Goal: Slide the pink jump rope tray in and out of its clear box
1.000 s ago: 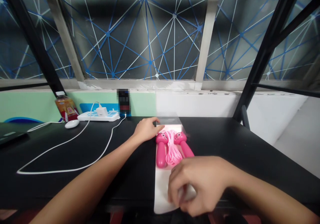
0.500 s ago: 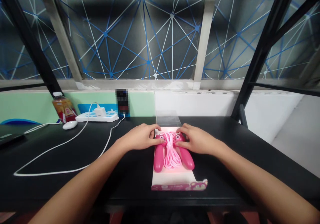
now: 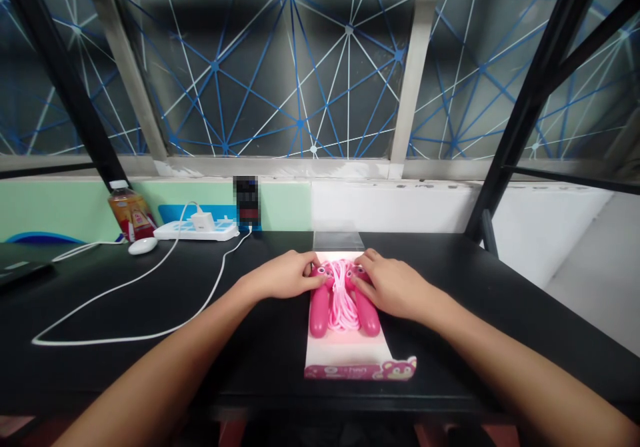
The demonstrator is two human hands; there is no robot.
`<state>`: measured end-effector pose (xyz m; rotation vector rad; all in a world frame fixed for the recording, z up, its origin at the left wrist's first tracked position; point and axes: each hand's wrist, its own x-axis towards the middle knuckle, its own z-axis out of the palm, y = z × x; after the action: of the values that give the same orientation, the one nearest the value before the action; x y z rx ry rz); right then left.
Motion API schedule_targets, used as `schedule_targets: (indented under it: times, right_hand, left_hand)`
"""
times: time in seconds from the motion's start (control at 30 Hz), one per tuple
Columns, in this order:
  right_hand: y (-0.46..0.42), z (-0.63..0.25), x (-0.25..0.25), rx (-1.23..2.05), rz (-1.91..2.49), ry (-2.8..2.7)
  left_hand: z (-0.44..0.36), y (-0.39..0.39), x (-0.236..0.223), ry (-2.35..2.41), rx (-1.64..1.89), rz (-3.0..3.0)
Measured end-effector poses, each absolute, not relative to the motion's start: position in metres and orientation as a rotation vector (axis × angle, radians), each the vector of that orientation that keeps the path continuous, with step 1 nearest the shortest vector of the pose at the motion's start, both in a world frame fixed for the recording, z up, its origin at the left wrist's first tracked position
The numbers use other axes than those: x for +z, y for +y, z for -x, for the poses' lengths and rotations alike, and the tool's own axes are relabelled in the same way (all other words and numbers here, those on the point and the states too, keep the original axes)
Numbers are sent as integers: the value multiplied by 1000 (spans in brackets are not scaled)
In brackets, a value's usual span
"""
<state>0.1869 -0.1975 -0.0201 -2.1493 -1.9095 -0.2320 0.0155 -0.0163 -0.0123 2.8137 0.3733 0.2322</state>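
A pink jump rope (image 3: 343,304) lies on a pale card insert (image 3: 345,350) on the black desk, its cord bundled between two thick handles. The card's near flap is folded up and printed purple with a cartoon bear. My left hand (image 3: 285,275) pinches the top of the left handle (image 3: 319,314) between thumb and fingers. On the other side, my right hand (image 3: 400,286) grips the top of the right handle (image 3: 369,317), thumb on its inner side. Beyond the card, a clear plastic cover (image 3: 339,241) lies against it.
At the back left stand a drink bottle (image 3: 131,214), a white mouse (image 3: 143,246) and a power strip (image 3: 197,231) with a charger. A white cable (image 3: 125,342) loops across the desk to a blurred-out phone (image 3: 247,202). Black metal posts (image 3: 525,110) rise at both sides.
My right hand has gone from the card's near end to the right handle. My left hand has moved from the card's far edge onto the left handle. The right handle has swung inward.
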Motion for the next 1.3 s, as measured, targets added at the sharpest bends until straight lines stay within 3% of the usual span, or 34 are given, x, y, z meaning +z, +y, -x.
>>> schedule_targets:
  times: [0.1,0.23,0.5,1.03,1.3]
  right_hand:
    - [-203,-165,-11,-486,2123,-2003]
    - [-209,-149,-9,-449,1810,-2384]
    - [-206,-157,-21,-442,1760,-2483]
    - [-210,-155,-12,-250,1593,-2522]
    - [-197,-172,-27,-411,1801,-2394]
  left_hand:
    - [-18,-20,-10,366,306,-2890]
    - [-20,-24,-8,400,356,-3000]
    - [-31,-7,-16,380,691,-2969]
    - [-39,21,-30,359,612,-2666]
    - [-35,6,-24,392,557,-2759]
